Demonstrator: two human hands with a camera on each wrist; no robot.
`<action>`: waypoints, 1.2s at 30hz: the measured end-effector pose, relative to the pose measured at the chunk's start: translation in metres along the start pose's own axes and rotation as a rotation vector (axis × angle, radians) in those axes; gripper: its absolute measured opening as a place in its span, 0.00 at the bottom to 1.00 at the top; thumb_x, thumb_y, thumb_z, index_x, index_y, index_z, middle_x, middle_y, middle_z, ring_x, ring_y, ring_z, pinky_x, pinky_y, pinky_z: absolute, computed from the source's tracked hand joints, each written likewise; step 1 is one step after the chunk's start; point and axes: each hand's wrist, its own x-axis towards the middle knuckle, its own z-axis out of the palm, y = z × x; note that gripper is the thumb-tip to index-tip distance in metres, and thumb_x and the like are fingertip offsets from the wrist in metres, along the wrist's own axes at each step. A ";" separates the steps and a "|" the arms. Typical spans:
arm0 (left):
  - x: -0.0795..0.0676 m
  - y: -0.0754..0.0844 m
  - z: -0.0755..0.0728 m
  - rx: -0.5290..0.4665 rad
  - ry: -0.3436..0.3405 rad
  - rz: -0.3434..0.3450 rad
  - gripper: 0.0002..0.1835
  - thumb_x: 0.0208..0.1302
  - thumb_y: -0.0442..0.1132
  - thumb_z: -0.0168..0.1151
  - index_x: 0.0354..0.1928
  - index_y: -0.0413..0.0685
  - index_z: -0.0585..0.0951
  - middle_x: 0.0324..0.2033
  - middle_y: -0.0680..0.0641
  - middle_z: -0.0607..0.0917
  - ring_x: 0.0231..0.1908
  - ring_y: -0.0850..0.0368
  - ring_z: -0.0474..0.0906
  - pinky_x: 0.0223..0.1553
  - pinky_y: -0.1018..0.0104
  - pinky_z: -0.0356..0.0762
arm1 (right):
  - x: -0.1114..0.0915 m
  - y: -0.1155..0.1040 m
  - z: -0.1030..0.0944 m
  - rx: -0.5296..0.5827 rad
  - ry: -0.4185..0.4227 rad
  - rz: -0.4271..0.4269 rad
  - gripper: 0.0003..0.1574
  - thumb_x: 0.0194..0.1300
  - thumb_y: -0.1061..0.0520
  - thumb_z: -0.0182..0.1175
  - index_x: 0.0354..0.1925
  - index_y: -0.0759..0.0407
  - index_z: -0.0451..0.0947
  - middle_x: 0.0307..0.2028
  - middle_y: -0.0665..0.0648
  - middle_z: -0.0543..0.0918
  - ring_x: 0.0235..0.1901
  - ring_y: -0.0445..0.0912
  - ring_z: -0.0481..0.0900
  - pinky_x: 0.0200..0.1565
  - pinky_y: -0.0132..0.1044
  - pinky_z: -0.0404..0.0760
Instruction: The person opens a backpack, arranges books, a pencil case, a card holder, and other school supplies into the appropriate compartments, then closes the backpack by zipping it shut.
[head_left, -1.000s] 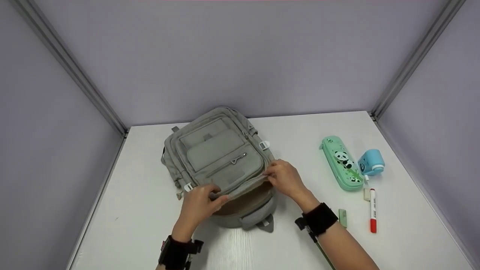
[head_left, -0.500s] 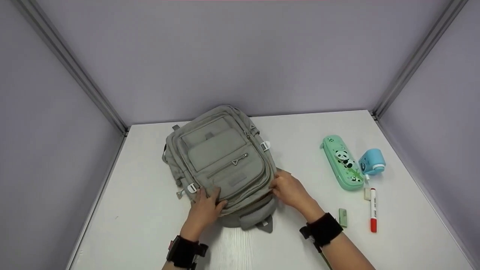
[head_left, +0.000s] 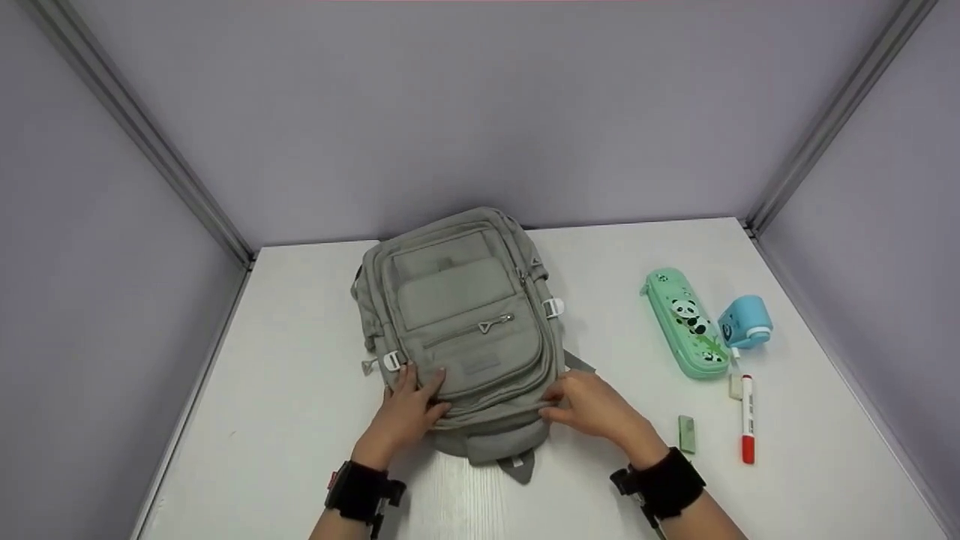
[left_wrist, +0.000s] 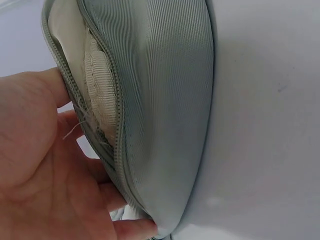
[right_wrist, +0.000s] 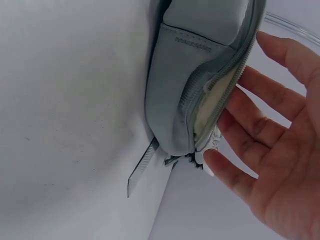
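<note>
A grey-green backpack lies on its back on the white table, front pockets up and top towards me. My left hand rests on its near left corner, fingers spread over the fabric. At the near right corner, my right hand touches the edge with loosely bent fingers. The left wrist view shows the main zip parted, with pale lining inside. The zip gap also shows in the right wrist view, where my fingers lie along its outer edge without closing round it.
To the right lie a mint panda pencil case, a light-blue pencil sharpener-like object, a red-capped white marker, a green eraser-like block and a pale small block. Grey panels enclose the table.
The front flap of the backpack has come down over its gaping opening. The backpack has then turned slightly and shifted right. Both hands have moved from gripping the flap's edge to touching its corners.
</note>
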 end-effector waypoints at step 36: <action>0.057 -0.051 -0.041 -0.203 0.508 -0.174 0.15 0.71 0.28 0.51 0.56 0.30 0.76 0.44 0.33 0.82 0.44 0.39 0.79 0.45 0.47 0.75 | 0.082 0.011 0.009 -0.306 -0.122 0.042 0.33 0.72 0.36 0.50 0.71 0.39 0.66 0.74 0.70 0.50 0.69 0.74 0.49 0.64 0.65 0.55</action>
